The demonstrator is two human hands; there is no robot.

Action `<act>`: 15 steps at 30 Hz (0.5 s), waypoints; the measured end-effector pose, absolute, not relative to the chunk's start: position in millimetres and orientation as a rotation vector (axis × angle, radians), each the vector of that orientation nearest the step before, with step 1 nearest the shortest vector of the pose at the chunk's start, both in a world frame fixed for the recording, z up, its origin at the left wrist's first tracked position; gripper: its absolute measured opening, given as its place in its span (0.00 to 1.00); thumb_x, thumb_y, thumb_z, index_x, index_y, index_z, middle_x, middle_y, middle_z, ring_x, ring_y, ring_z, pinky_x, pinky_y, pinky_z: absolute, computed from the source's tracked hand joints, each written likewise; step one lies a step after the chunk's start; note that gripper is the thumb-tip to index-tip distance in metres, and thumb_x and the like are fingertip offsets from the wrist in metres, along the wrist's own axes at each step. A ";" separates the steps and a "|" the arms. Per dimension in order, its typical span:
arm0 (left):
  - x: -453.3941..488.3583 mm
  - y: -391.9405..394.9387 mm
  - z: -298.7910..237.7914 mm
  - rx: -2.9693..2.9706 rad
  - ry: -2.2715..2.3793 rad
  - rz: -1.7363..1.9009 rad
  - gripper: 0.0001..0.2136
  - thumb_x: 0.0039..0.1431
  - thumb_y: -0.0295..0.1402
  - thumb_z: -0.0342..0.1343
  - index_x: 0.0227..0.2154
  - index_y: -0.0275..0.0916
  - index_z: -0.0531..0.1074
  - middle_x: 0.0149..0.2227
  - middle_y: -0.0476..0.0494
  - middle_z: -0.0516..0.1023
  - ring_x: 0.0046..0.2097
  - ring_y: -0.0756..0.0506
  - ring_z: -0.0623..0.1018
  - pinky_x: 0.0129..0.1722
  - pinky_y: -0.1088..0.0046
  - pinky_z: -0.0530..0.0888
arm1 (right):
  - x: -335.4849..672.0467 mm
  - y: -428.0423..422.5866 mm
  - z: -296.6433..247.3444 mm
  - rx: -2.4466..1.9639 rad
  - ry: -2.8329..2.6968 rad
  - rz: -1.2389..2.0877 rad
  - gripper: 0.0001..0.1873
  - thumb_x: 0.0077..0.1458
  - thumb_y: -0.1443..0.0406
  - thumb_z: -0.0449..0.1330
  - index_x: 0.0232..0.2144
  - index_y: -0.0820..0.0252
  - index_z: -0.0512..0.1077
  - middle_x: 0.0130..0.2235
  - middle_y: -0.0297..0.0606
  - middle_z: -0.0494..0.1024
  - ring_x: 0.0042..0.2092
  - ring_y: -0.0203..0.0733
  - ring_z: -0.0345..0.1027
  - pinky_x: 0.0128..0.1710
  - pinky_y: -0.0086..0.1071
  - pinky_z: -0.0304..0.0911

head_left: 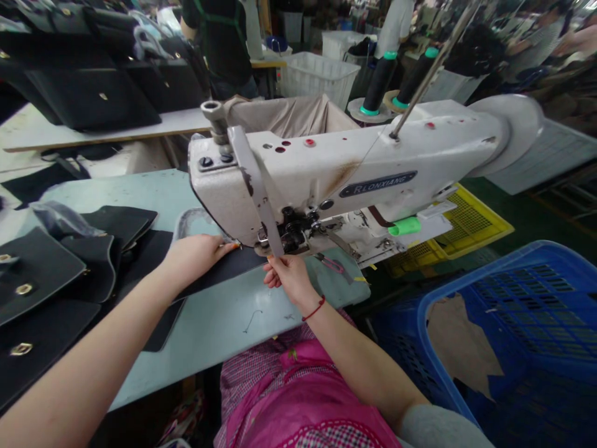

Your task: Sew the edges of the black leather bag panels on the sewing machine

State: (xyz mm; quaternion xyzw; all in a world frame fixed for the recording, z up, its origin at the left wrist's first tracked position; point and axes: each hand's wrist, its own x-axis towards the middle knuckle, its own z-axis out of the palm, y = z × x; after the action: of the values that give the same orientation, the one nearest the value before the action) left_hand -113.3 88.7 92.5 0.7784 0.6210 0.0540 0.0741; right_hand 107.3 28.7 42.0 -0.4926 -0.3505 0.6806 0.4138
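Note:
My left hand [198,258] is at the sewing machine's [321,180] needle end, its fingers together on a black leather panel [228,270]. A small metal fitting shows by its fingertips. My right hand [291,277] is closed in a pinch at the lower end of a flat metal bar [261,199] on the machine head. Whatever lies between its fingertips is too small to make out. The panel rests on the pale machine table [224,326] and runs under the machine head, which hides the needle.
Black bag pieces [51,267] with gold clasps are piled at the left. Small scissors [331,264] with a pink handle lie right of my right hand. A blue basket [513,261] with a tan scrap stands at the right. Thread cones [380,84] rise behind the machine.

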 end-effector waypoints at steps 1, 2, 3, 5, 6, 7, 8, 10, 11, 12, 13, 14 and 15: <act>-105.5 74.6 98.9 2.387 1.908 0.173 0.20 0.59 0.50 0.48 0.25 0.40 0.73 0.25 0.39 0.75 0.31 0.37 0.75 0.30 0.67 0.64 | 107.0 28.4 41.9 -1.241 -0.878 1.709 0.25 0.54 0.47 0.58 0.25 0.65 0.72 0.18 0.34 0.73 0.17 0.30 0.64 0.19 0.23 0.57; -96.7 58.2 103.2 2.423 1.930 0.281 0.19 0.61 0.47 0.46 0.25 0.40 0.72 0.26 0.39 0.74 0.32 0.38 0.75 0.30 0.68 0.63 | 107.0 28.3 41.6 -1.241 -0.879 1.707 0.25 0.54 0.47 0.58 0.25 0.65 0.72 0.18 0.34 0.74 0.18 0.30 0.64 0.19 0.23 0.57; -87.1 40.7 104.6 2.414 1.915 0.470 0.18 0.62 0.45 0.46 0.25 0.40 0.71 0.27 0.41 0.73 0.33 0.40 0.74 0.30 0.69 0.62 | 107.2 28.3 41.2 -1.241 -0.884 1.704 0.26 0.54 0.47 0.57 0.25 0.65 0.72 0.19 0.35 0.74 0.18 0.30 0.64 0.19 0.23 0.57; -67.1 7.7 96.5 2.217 1.744 0.775 0.18 0.62 0.44 0.49 0.20 0.40 0.67 0.23 0.45 0.68 0.29 0.45 0.70 0.30 0.70 0.61 | 107.9 28.4 40.3 -1.236 -0.905 1.697 0.26 0.53 0.46 0.58 0.25 0.65 0.72 0.19 0.36 0.74 0.18 0.31 0.65 0.19 0.24 0.57; -57.3 -5.0 87.8 2.019 1.632 0.835 0.19 0.62 0.45 0.49 0.19 0.39 0.65 0.21 0.48 0.64 0.26 0.48 0.66 0.28 0.72 0.60 | 108.3 28.5 39.8 -1.232 -0.917 1.693 0.27 0.53 0.45 0.58 0.25 0.65 0.73 0.19 0.36 0.74 0.18 0.31 0.65 0.19 0.24 0.57; -48.2 -13.9 77.0 1.769 1.523 0.851 0.20 0.61 0.47 0.50 0.19 0.39 0.64 0.20 0.50 0.61 0.24 0.49 0.63 0.26 0.73 0.59 | 108.6 28.6 39.3 -1.226 -0.928 1.689 0.27 0.52 0.45 0.58 0.25 0.65 0.73 0.19 0.36 0.74 0.18 0.31 0.65 0.19 0.24 0.58; -39.8 -18.6 65.6 1.496 1.426 0.868 0.21 0.61 0.49 0.50 0.19 0.39 0.64 0.19 0.51 0.60 0.23 0.51 0.61 0.24 0.74 0.57 | 109.0 28.5 39.0 -1.219 -0.939 1.683 0.27 0.52 0.45 0.58 0.25 0.65 0.73 0.19 0.36 0.74 0.18 0.31 0.65 0.19 0.24 0.58; -26.3 -16.2 45.5 1.000 1.232 0.884 0.22 0.58 0.54 0.50 0.25 0.38 0.68 0.20 0.53 0.60 0.22 0.52 0.58 0.21 0.77 0.55 | 109.8 27.8 38.9 -1.214 -0.958 1.662 0.27 0.52 0.45 0.58 0.26 0.65 0.74 0.19 0.36 0.74 0.18 0.31 0.65 0.19 0.23 0.58; -21.1 -10.8 38.6 0.815 1.137 0.895 0.23 0.56 0.56 0.51 0.28 0.38 0.70 0.21 0.53 0.62 0.22 0.52 0.59 0.20 0.78 0.54 | 110.2 27.2 39.2 -1.216 -0.974 1.647 0.26 0.52 0.46 0.58 0.26 0.65 0.75 0.19 0.36 0.75 0.18 0.31 0.65 0.19 0.23 0.58; -16.9 -3.9 34.0 0.683 1.044 0.906 0.24 0.55 0.57 0.52 0.31 0.38 0.72 0.22 0.52 0.63 0.22 0.52 0.61 0.20 0.78 0.55 | 110.7 26.6 39.7 -1.219 -0.994 1.631 0.26 0.52 0.46 0.58 0.26 0.66 0.75 0.20 0.37 0.75 0.19 0.31 0.66 0.19 0.23 0.58; -13.3 3.2 31.7 0.599 0.953 0.916 0.25 0.54 0.57 0.53 0.32 0.37 0.73 0.22 0.52 0.64 0.23 0.52 0.63 0.20 0.79 0.57 | 111.2 26.1 40.2 -1.224 -1.014 1.619 0.26 0.53 0.46 0.58 0.26 0.66 0.75 0.20 0.37 0.76 0.19 0.31 0.66 0.19 0.23 0.58; -10.2 9.8 31.0 0.552 0.872 0.927 0.25 0.53 0.58 0.54 0.31 0.36 0.74 0.21 0.51 0.65 0.24 0.52 0.65 0.21 0.78 0.61 | 111.7 25.7 40.7 -1.229 -1.030 1.610 0.26 0.53 0.46 0.57 0.27 0.65 0.75 0.21 0.38 0.76 0.20 0.31 0.66 0.20 0.23 0.58; -7.4 15.1 31.1 0.530 0.815 0.940 0.26 0.52 0.58 0.55 0.29 0.35 0.74 0.20 0.51 0.64 0.24 0.51 0.66 0.24 0.77 0.64 | 112.1 25.5 41.2 -1.232 -1.039 1.608 0.26 0.53 0.46 0.57 0.27 0.65 0.76 0.21 0.38 0.76 0.20 0.32 0.67 0.20 0.23 0.59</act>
State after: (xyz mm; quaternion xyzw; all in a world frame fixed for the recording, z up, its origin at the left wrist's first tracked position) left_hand -7.4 15.1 31.1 0.2454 0.3771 0.4350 0.7799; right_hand 112.1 25.5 41.2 -0.4913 -0.4144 0.6413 0.4190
